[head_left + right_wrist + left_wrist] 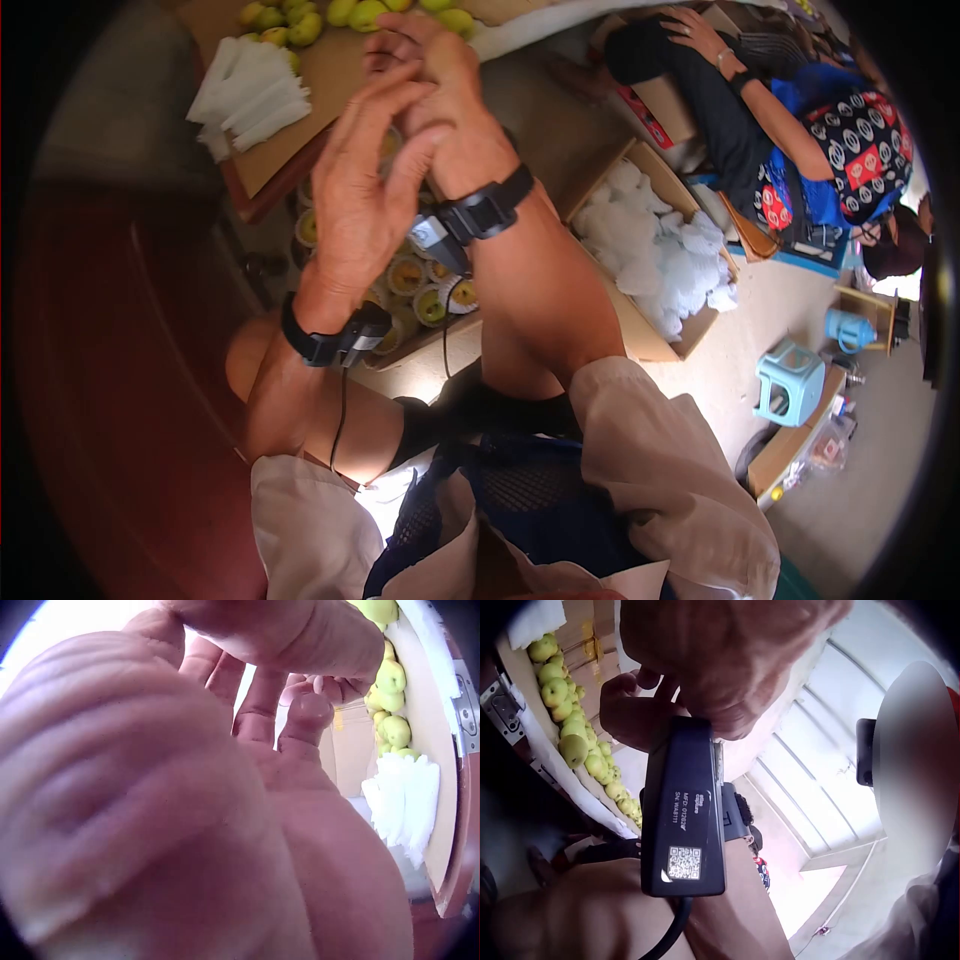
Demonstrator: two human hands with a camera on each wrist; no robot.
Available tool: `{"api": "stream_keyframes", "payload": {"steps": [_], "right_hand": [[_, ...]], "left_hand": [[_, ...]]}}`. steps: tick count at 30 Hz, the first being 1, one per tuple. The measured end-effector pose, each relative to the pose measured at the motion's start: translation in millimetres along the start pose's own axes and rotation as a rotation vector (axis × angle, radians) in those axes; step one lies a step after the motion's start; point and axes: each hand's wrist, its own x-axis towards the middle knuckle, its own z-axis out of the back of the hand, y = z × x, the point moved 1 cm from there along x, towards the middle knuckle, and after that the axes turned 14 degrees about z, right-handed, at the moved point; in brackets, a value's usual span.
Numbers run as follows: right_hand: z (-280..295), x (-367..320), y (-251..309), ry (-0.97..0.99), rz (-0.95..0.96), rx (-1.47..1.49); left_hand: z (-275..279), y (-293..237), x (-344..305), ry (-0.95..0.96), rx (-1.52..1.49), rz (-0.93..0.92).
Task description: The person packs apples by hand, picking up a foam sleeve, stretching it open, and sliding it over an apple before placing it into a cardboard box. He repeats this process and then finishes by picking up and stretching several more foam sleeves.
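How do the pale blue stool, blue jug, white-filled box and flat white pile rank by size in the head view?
Largest to smallest:
white-filled box
flat white pile
pale blue stool
blue jug

Strong light from pale panels (847, 750) nearly bleaches the left wrist view's upper right. The head view is dimmer, with glare on the floor (728, 385) and deep shadow over the red surface (130, 400) beyond the table's (285, 150) near corner, where the white sleeves (250, 100) look washed out (more so from the right wrist). Left hand (360, 190) and right hand (440, 85) look slightly soft; dark, curved fisheye borders bend everything.
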Motion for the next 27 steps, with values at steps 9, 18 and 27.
{"api": "stream_keyframes", "payload": {"steps": [9,18,27], "right_hand": [[5,1,14,0.176,-0.04,0.059],[1,-1,15,0.206,0.03,0.013],[2,-6,11,0.192,0.118,-0.025]], "left_hand": [[5,-6,-8,0.041,0.079,-0.042],[8,-2,1,0.074,0.139,-0.054],[5,1,11,0.114,0.127,0.025]]}}
